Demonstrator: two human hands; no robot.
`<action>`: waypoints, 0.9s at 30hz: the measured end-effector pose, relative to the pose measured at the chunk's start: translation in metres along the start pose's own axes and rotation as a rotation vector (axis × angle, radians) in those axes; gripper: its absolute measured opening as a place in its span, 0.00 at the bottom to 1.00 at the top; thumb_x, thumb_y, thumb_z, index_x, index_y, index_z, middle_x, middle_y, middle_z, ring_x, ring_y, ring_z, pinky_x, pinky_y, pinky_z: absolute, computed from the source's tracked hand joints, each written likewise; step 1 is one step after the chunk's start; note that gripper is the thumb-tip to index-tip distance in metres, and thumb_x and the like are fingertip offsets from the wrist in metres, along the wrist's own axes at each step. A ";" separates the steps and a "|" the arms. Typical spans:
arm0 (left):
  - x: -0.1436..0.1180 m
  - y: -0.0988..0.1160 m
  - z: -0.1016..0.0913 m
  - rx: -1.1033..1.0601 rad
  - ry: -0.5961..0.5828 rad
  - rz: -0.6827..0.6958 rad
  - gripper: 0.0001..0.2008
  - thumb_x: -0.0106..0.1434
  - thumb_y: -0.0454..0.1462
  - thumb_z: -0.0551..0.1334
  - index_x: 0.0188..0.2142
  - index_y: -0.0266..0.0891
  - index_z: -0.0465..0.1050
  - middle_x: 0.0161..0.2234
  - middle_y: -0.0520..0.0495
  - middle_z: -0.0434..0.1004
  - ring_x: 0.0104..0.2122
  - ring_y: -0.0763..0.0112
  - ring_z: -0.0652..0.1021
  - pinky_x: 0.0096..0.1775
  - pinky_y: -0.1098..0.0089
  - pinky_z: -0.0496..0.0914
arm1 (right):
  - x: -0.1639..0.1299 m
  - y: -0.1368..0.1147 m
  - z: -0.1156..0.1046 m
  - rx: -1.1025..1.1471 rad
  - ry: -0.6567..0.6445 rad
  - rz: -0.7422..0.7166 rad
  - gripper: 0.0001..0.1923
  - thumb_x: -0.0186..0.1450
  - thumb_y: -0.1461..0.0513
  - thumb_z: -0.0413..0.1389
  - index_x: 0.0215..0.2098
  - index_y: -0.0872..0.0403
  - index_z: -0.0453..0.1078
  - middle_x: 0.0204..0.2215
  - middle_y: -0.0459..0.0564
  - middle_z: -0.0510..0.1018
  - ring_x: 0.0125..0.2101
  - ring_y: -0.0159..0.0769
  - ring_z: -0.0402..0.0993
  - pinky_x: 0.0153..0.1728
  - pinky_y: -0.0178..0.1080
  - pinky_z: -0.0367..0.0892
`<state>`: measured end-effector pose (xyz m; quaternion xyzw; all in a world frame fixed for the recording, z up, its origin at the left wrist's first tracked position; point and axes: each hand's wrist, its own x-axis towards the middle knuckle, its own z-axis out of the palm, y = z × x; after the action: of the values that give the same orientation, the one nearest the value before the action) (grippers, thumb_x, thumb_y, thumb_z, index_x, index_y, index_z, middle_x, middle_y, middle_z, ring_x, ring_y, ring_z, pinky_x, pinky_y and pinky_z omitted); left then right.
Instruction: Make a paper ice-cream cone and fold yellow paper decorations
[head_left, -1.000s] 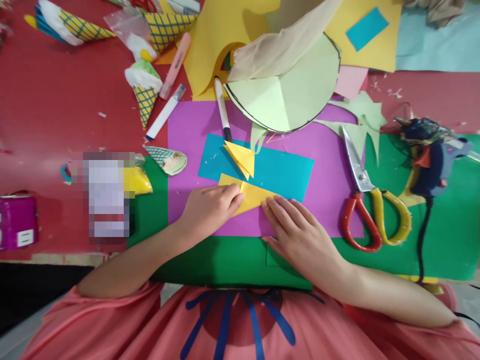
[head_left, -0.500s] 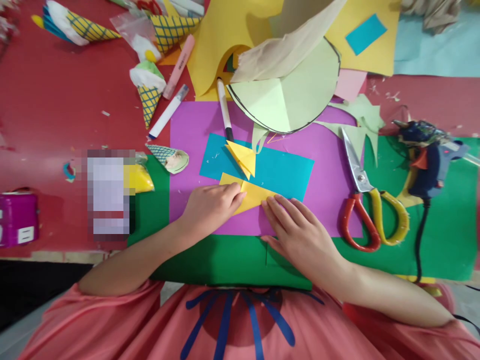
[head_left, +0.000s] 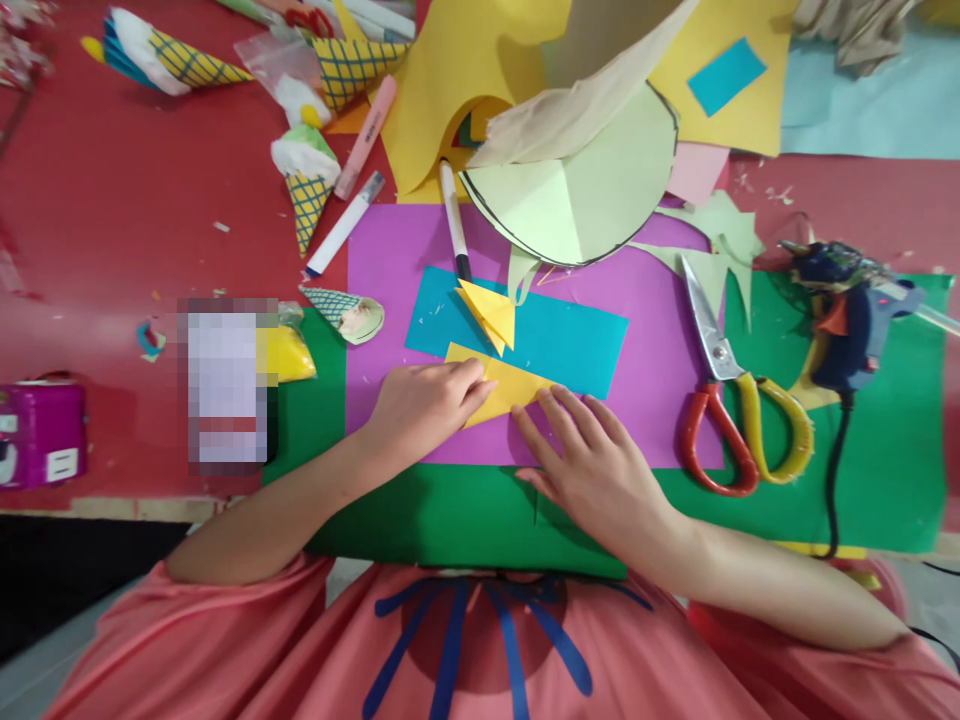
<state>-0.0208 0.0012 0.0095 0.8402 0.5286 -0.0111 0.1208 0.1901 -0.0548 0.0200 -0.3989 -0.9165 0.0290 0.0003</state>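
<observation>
A small folded piece of yellow paper (head_left: 513,388) lies at the lower edge of a blue paper strip (head_left: 574,345), partly over purple paper. My left hand (head_left: 424,402) is closed, thumb and curled fingers pressing on the yellow paper's left part. Flat and with fingers apart, my right hand (head_left: 596,455) rests its fingertips at the paper's right end. Just above, a second folded yellow paper piece (head_left: 493,315) with pointed ends sits on the blue strip. The left hand's fingers hide part of the paper below them.
Scissors (head_left: 721,400) and a glue gun (head_left: 851,335) lie to the right. A pale green paper disc (head_left: 592,190) stands beyond the blue strip near a black-tipped marker (head_left: 454,215). Small paper cones (head_left: 309,205), a pink marker (head_left: 366,138) and a purple box (head_left: 45,435) are leftward.
My right hand's fingers have spread a little, the index fingertip shifting left along the paper's edge. My left hand stays on the paper. The whole view has shifted slightly.
</observation>
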 end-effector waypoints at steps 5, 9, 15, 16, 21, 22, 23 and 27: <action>0.001 -0.002 -0.002 -0.024 -0.017 -0.016 0.15 0.68 0.43 0.56 0.28 0.39 0.72 0.20 0.50 0.75 0.22 0.68 0.75 0.25 0.69 0.50 | 0.001 -0.008 -0.001 -0.031 -0.021 0.028 0.27 0.70 0.51 0.48 0.59 0.61 0.65 0.55 0.71 0.72 0.55 0.58 0.70 0.50 0.55 0.70; 0.001 -0.002 -0.002 -0.027 -0.044 -0.026 0.15 0.69 0.44 0.56 0.29 0.39 0.71 0.21 0.49 0.76 0.23 0.69 0.75 0.25 0.69 0.50 | 0.002 -0.012 0.000 -0.039 -0.029 0.034 0.29 0.69 0.50 0.49 0.61 0.60 0.63 0.55 0.73 0.71 0.56 0.60 0.70 0.49 0.55 0.71; 0.000 -0.003 0.000 -0.040 -0.041 -0.028 0.15 0.69 0.44 0.56 0.29 0.40 0.71 0.24 0.50 0.79 0.23 0.70 0.76 0.25 0.69 0.51 | 0.005 -0.017 -0.001 -0.079 -0.045 0.030 0.31 0.68 0.51 0.53 0.64 0.59 0.59 0.54 0.75 0.72 0.55 0.61 0.71 0.46 0.53 0.74; 0.000 -0.003 0.000 -0.039 -0.043 -0.029 0.15 0.69 0.44 0.56 0.29 0.40 0.71 0.24 0.50 0.79 0.23 0.69 0.76 0.25 0.69 0.51 | 0.005 -0.018 -0.001 -0.085 -0.046 0.027 0.32 0.68 0.51 0.53 0.64 0.59 0.59 0.54 0.75 0.72 0.55 0.62 0.71 0.45 0.53 0.75; 0.001 -0.004 0.001 -0.043 -0.057 -0.027 0.14 0.69 0.44 0.56 0.30 0.39 0.71 0.25 0.50 0.79 0.24 0.68 0.77 0.24 0.70 0.51 | 0.009 -0.022 -0.002 -0.123 -0.065 0.014 0.35 0.65 0.49 0.56 0.65 0.57 0.59 0.52 0.76 0.73 0.54 0.65 0.72 0.41 0.52 0.76; 0.001 -0.004 0.001 -0.043 -0.055 -0.027 0.14 0.69 0.44 0.56 0.30 0.39 0.72 0.25 0.50 0.80 0.24 0.68 0.77 0.24 0.70 0.50 | 0.010 -0.023 -0.002 -0.130 -0.070 0.016 0.36 0.64 0.49 0.56 0.66 0.56 0.59 0.52 0.75 0.74 0.54 0.66 0.72 0.40 0.52 0.77; 0.001 -0.004 0.002 -0.043 -0.053 -0.028 0.14 0.69 0.44 0.56 0.30 0.39 0.72 0.26 0.50 0.80 0.24 0.68 0.77 0.24 0.70 0.50 | 0.010 -0.024 -0.002 -0.135 -0.075 0.019 0.37 0.64 0.48 0.57 0.66 0.55 0.59 0.52 0.75 0.74 0.54 0.66 0.72 0.40 0.52 0.77; 0.001 -0.005 0.003 -0.047 -0.054 -0.031 0.14 0.69 0.45 0.56 0.31 0.40 0.72 0.26 0.50 0.80 0.24 0.68 0.77 0.24 0.70 0.50 | 0.014 -0.028 -0.002 -0.143 -0.103 0.033 0.38 0.62 0.48 0.58 0.67 0.50 0.57 0.51 0.75 0.75 0.53 0.67 0.72 0.39 0.52 0.77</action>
<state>-0.0243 0.0033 0.0058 0.8283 0.5381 -0.0234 0.1547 0.1603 -0.0640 0.0236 -0.4107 -0.9085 -0.0159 -0.0757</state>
